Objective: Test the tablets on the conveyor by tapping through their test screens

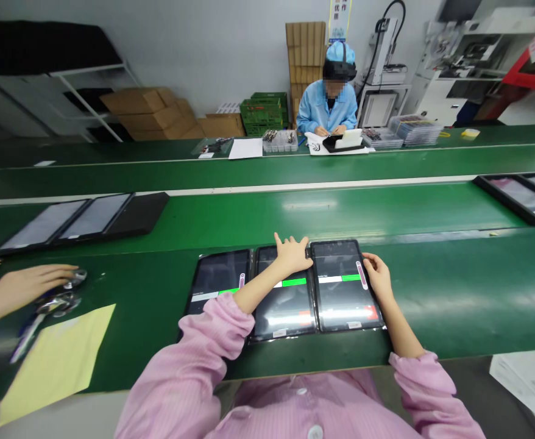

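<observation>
Three tablets with lit screens lie side by side on the green bench before me: a left tablet (pixel 222 271), a middle tablet (pixel 286 308) and a right tablet (pixel 338 299). Each screen shows a white and green bar. My left hand (pixel 292 253) reaches across the left tablet, fingers spread over the top of the middle one, thumb beside the right tablet's left edge. Curled fingers of my right hand (pixel 378 275) hold the right tablet's upper right edge. My left forearm and sleeve hide parts of the left and middle tablets.
A neighbour's hand (pixel 34 286) touches small wrapped parts at left, near a yellow sheet (pixel 61 360). Black trays (pixel 139 213) with tablets stand on the belt at left; another tray (pixel 514 198) is at right. Across the bench sits a person in blue (pixel 326 110).
</observation>
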`<move>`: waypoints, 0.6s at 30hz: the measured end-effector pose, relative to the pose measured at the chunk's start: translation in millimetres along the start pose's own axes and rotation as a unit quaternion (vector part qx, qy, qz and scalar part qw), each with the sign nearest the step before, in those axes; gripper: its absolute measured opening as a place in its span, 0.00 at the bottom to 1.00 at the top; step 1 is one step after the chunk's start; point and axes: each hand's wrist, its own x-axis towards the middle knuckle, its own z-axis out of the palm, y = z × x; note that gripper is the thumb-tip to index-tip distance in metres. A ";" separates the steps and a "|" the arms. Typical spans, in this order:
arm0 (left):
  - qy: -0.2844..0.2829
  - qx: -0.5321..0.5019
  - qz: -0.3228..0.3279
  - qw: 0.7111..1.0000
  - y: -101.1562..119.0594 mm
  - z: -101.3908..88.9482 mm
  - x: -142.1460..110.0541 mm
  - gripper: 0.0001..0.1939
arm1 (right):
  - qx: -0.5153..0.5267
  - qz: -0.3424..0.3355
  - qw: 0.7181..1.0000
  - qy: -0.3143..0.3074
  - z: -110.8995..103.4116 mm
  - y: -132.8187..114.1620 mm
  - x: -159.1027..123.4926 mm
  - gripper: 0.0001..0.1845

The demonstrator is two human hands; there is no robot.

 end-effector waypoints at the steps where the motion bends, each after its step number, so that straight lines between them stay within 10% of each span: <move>1: -0.009 0.000 -0.005 1.000 2.6 -2.6 1.2 0.30 | -0.002 -0.001 1.000 0.000 -0.1 0.3 0.2 0.25; 18: -0.060 -0.031 -0.022 0.997 5.8 -12.1 19.9 0.27 | -0.039 -0.015 0.999 -0.013 -3.0 -3.7 1.8 0.26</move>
